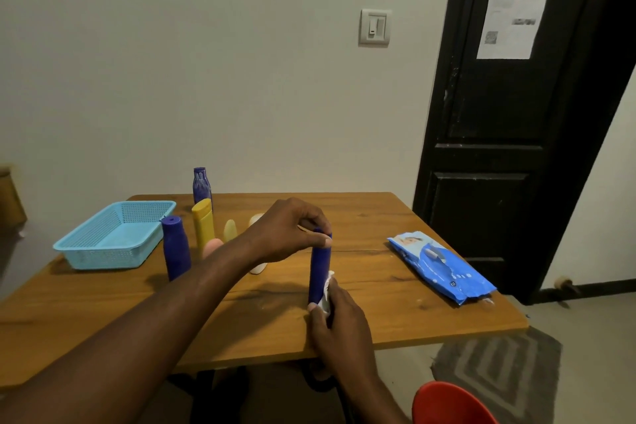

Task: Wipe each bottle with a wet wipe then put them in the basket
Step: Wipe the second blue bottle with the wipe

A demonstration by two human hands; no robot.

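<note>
Head view: a slim dark blue plastic bottle (320,262) stands upright in the middle of the wooden worktop (378,217), nearer the front edge. The left hand (292,231) pinches its cap end from above, fingers curled round the top. The right hand (339,323) grips a crumpled white wet wipe (327,291) and presses it against the bottle's lower part, at its base.

A light blue perforated plastic basket (103,256) sits at the far left corner, nothing visible inside. Just right of the basket is a group of upright bottles: a dark blue capped bottle (176,248) touching or almost touching the basket's corner, a yellow flip-cap bottle (203,224) behind it, and a tall dark blue ribbed bottle (201,186) at the far edge. A small pale yellow bottle (230,231) and a pink rounded bottle (211,246) are partly hidden by the left forearm. A white bottle (257,268) shows below the left wrist, mostly hidden.

A blue wet wipes pack (440,265) lies flat near the right edge, well apart from the held bottle. A red plastic chair (447,403) shows past the front edge, with a black wooden door (499,148) beyond the worktop.
</note>
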